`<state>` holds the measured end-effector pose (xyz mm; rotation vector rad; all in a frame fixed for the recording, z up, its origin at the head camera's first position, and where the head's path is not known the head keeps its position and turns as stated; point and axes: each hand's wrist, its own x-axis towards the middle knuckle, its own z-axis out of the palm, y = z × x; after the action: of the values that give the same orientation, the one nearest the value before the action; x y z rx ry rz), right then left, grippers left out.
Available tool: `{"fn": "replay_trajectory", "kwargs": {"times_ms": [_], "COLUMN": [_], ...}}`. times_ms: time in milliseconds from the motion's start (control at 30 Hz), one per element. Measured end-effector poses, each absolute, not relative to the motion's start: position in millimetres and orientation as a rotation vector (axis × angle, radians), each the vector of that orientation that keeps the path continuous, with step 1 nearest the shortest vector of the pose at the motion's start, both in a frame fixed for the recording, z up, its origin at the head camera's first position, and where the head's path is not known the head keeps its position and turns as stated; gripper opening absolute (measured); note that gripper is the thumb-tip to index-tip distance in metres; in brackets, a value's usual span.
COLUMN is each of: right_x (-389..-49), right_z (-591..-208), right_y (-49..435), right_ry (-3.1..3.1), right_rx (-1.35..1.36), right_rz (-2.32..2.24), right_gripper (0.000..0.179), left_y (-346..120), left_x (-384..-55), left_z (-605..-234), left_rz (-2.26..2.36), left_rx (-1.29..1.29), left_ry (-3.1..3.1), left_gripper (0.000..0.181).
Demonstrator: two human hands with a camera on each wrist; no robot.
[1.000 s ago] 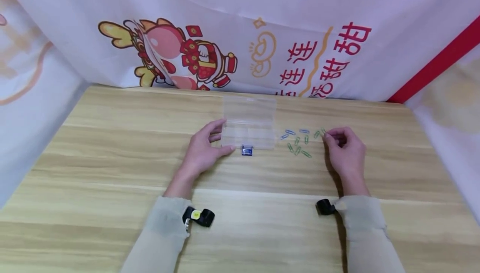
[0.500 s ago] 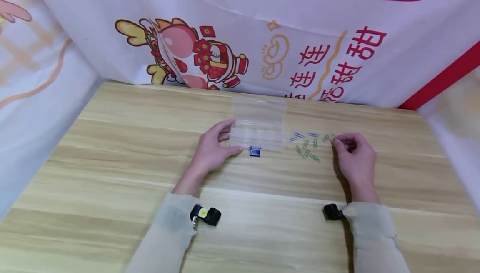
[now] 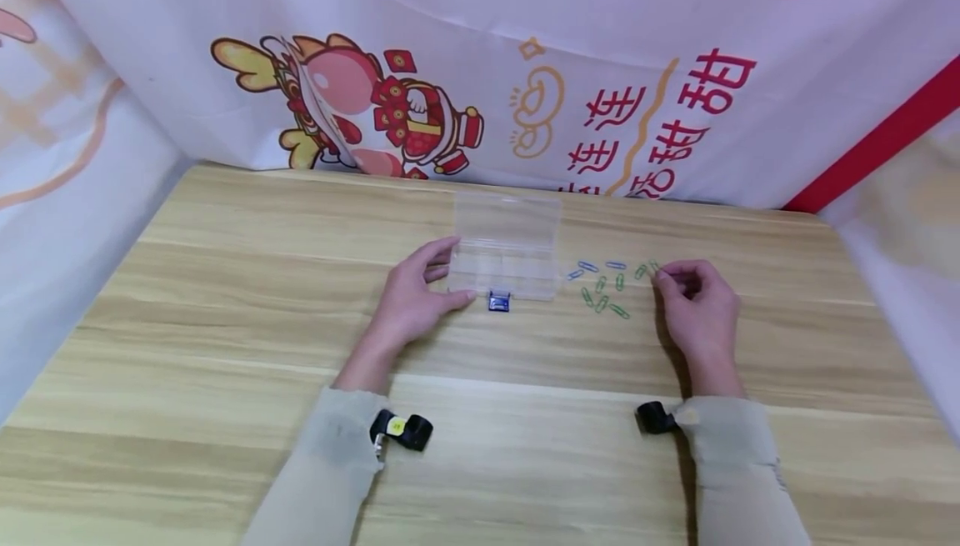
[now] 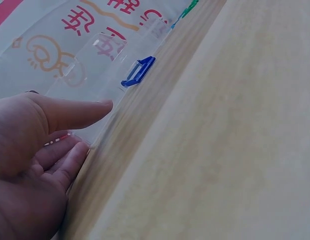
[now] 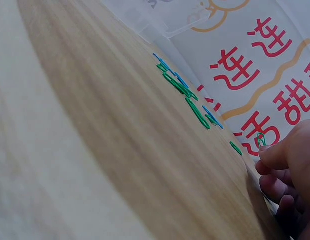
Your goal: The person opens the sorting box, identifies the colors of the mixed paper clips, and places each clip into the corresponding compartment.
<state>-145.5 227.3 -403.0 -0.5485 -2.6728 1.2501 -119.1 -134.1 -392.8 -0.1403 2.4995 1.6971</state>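
A clear plastic box (image 3: 505, 273) with inner dividers stands on the table, its lid (image 3: 507, 219) raised at the back and a blue latch (image 3: 498, 302) at the front. My left hand (image 3: 412, 296) holds its left end, thumb along the front edge and fingers round the side. To the right of the box lie several green paper clips (image 3: 602, 304) and a few blue paper clips (image 3: 616, 265). My right hand (image 3: 701, 304) pinches one green paper clip (image 5: 261, 139) between thumb and fingers, just right of the group. In the right wrist view this clip sticks up from the fingertips.
The wooden table (image 3: 525, 463) stretches in front of both arms. A white printed cloth (image 3: 465, 46) hangs along its back edge, close behind the raised lid. Black wrist cameras (image 3: 412, 432) are strapped at both sleeves.
The head view has swung a little sideways and back. Against the table, both hands, the box and the loose clips keep nearly the same places; the right hand keeps its pinch.
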Motion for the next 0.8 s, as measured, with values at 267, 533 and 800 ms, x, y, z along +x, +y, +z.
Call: {"fn": "replay_trajectory", "kwargs": {"times_ms": [267,533,800], "right_x": [-146,-145,-137], "right_z": [-403,-397,-384], "right_y": [226,220,180], "right_ry": [-2.675,-2.658,-2.583], "right_rx": [-0.558,-0.584,-0.285], "right_rz": [1.25,1.295,1.444], "right_gripper": [0.026,0.027,0.019], "left_y": [-139,-139,-140], "left_x": [-118,-118,-119], "left_z": [-391,-393,-393], "left_rz": [1.694,1.688,1.674], "left_rx": [-0.193,-0.182,-0.197], "left_ry": [2.508,2.512,2.513], "left_gripper": [0.084,0.083,0.081]}}
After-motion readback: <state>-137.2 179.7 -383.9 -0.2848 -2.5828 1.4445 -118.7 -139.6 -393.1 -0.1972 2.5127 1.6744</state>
